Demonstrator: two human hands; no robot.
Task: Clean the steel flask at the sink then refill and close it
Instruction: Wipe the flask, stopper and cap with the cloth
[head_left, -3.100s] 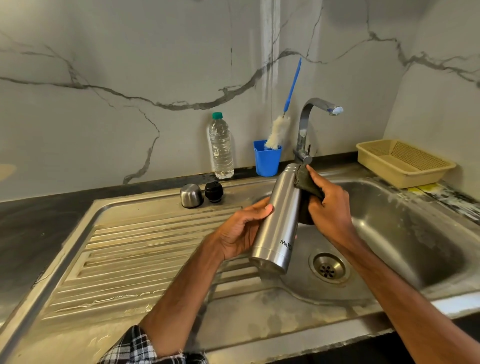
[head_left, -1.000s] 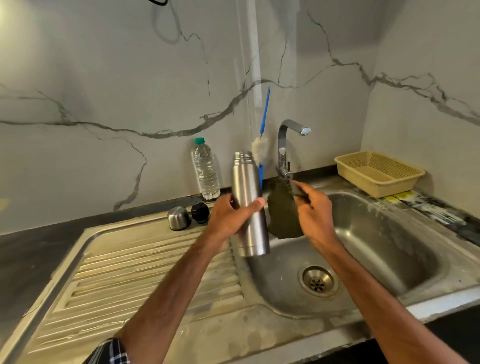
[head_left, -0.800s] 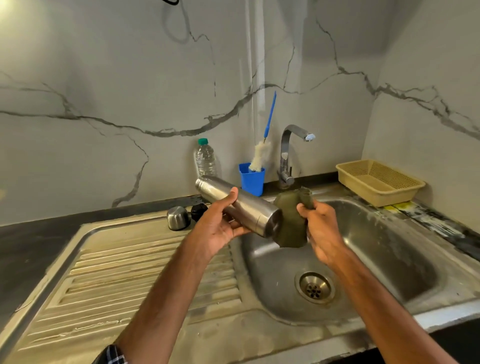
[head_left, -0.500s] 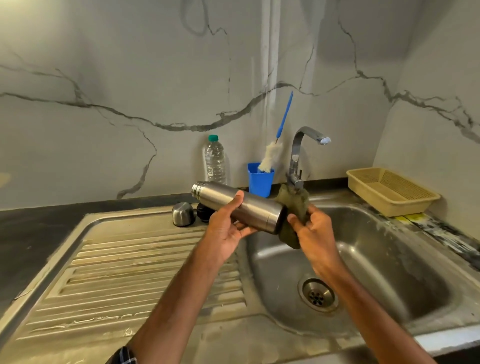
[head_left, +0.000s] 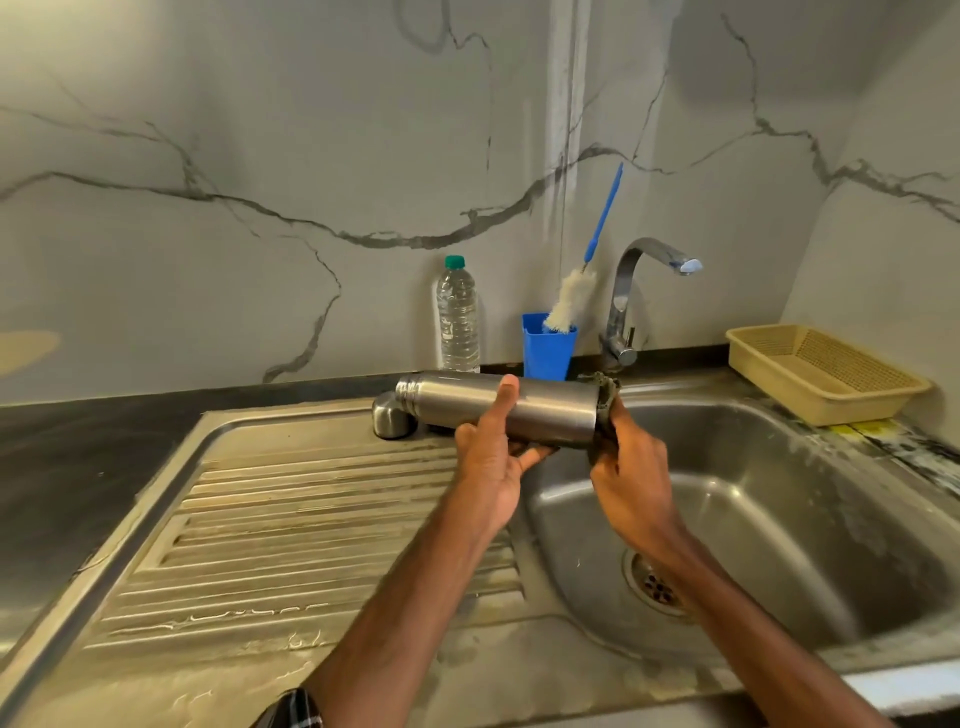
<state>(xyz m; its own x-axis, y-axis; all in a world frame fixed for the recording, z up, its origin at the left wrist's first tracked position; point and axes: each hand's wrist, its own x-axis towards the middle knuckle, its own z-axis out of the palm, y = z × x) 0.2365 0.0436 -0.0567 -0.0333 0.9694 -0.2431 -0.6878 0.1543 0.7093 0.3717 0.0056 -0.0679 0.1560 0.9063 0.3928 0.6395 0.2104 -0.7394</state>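
Below veined marble walls (head_left: 260, 130), a stained steel sink (head_left: 789, 499) adjoins dark counter (head_left: 78, 457).

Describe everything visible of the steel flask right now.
The steel flask is a slim brushed-metal cylinder, uncapped, its threaded neck pointing left. It is held roughly level above the sink, over where drainboard meets basin. The left hand grips its middle, thumb over the top. The right hand presses a dark green scrub pad against its flat base. No lettering shows on this side.

Left hand (head_left: 491, 462) grips steel flask (head_left: 540, 413) sideways above sink (head_left: 779, 519); right hand (head_left: 631, 480) presses scrub pad (head_left: 605, 410) to flask base.
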